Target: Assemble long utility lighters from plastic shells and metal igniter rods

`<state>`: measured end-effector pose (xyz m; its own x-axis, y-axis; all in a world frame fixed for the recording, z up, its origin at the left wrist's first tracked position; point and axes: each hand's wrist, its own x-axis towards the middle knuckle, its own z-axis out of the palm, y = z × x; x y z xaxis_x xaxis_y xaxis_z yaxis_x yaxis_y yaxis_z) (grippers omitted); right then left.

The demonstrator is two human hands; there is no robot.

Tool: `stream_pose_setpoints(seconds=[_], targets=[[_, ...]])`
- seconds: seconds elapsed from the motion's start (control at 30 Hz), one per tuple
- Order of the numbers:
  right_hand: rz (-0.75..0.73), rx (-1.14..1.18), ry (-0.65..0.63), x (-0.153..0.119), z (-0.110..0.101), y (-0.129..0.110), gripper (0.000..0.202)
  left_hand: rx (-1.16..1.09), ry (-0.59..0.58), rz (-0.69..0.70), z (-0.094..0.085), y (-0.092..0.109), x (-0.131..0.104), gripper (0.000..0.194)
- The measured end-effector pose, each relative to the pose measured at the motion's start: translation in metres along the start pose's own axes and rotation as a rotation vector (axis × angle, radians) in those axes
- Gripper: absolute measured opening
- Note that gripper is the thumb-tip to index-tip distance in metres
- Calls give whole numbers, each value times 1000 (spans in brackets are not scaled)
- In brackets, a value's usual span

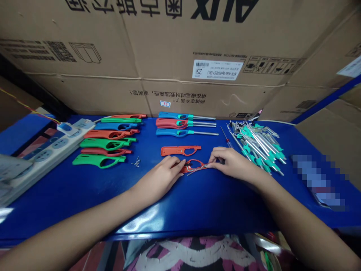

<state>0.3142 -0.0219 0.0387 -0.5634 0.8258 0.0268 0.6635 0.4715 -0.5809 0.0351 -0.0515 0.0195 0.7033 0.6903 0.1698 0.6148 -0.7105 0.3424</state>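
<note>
An orange lighter shell half (pixel 197 162), with its trigger loop to the right, lies on the blue table in front of me. My left hand (pixel 166 173) grips its handle end, covering most of it. At the nose of the shell, thumb and forefinger of my right hand (pixel 229 162) pinch a thin grey wire (pixel 194 172), which runs slantwise along the near side. The fingertips hide the wire's far end. Just beyond lies a second orange shell half (pixel 180 150), its hollow side up. A red-handled screwdriver (pixel 228 141) rests past my right hand.
Green, red, orange and blue lighter shells (pixel 98 160) are lined up at left, near small screws (pixel 137 162). Assembled lighters (pixel 175 131) lie at the back. Metal lighter tubes with teal collars (pixel 256 145) are piled right. A power strip (pixel 45 158) and a cardboard wall (pixel 169 75) border the table.
</note>
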Motion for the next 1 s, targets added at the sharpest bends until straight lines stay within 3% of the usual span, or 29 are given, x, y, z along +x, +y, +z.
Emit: stream_pose_setpoints(seconds=[0.27,0.63,1.0], targets=[[56,-45,-11,-3,0,-1,10,311,-65,-15,3,9,1,31],[-163,-132,-60,-5,17,-19,19,-16,-4,5,-9,6,1,29],[-199,-226,-51,-2,24,-20,17,-38,-3,14,-7,7,2,28]])
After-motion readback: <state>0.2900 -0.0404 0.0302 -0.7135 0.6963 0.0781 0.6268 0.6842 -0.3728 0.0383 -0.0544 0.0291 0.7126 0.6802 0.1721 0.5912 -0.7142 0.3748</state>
